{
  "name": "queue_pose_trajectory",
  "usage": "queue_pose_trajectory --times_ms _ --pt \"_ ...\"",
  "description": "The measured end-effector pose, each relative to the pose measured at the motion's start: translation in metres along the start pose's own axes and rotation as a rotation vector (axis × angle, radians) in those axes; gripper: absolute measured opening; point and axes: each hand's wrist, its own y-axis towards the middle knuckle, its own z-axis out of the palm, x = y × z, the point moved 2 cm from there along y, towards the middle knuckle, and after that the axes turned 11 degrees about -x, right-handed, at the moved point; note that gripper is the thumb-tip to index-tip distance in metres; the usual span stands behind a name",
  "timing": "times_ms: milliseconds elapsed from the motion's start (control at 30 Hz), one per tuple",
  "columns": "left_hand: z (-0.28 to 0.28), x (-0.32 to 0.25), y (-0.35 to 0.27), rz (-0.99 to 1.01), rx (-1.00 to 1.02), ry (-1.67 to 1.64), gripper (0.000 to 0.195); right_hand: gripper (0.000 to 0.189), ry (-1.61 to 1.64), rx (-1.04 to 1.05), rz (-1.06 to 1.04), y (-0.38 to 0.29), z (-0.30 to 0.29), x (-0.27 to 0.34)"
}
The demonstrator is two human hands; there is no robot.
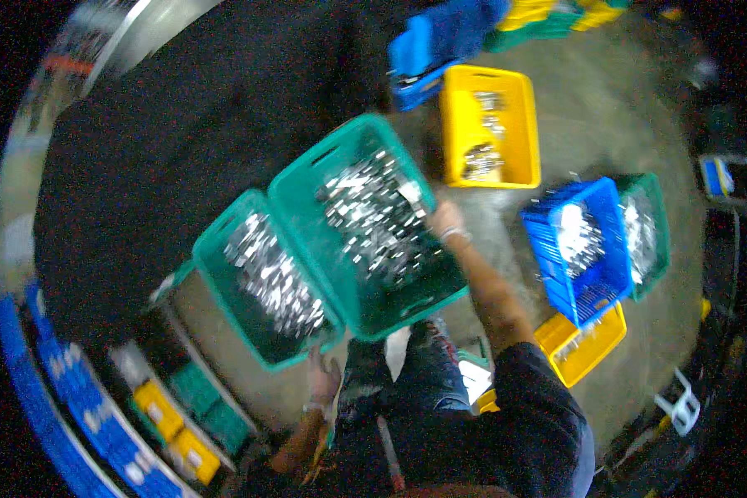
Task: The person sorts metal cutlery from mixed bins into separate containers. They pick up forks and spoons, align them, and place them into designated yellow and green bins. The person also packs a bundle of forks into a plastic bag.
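Note:
Two green plastic crates stand side by side before me, each holding many small shiny pieces, blurred but metallic-looking. My right hand [449, 219] grips the right rim of the nearer-looking, larger green crate [305, 249]. Loose shiny pieces [373, 218] spread over that crate's floor. At the lower end of the smaller green crate [233, 314] is my left hand [324, 376], its fingertips at the rim and its thumb apart. Blur hides whether those fingers hold the rim. A heap of similar pieces [277, 283] lies inside the smaller crate.
A yellow crate [526, 137] with a few pieces stands beyond my right hand. Further right, a blue crate [538, 255] stands against another green crate [663, 249], above a yellow crate [616, 324]. Racks with blue bins [87, 417] and yellow bins [159, 411] line the lower left.

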Motion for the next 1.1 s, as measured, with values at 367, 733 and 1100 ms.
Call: queue_pose_trajectory --times_ms 367,733,1100 --pt "-0.047 0.09 -0.036 -0.08 0.0 0.181 0.063 0.065 0.025 -0.529 -0.262 -0.093 -0.044 0.059" --pt "-0.105 0.38 -0.165 -0.145 -0.041 0.23 0.045 0.074 1.063 0.551 0.908 -0.469 0.128 0.173" --pt "-0.159 0.608 -0.353 -0.148 0.364 0.281 0.04 0.029 1.491 0.018 1.224 -0.47 0.257 0.204"
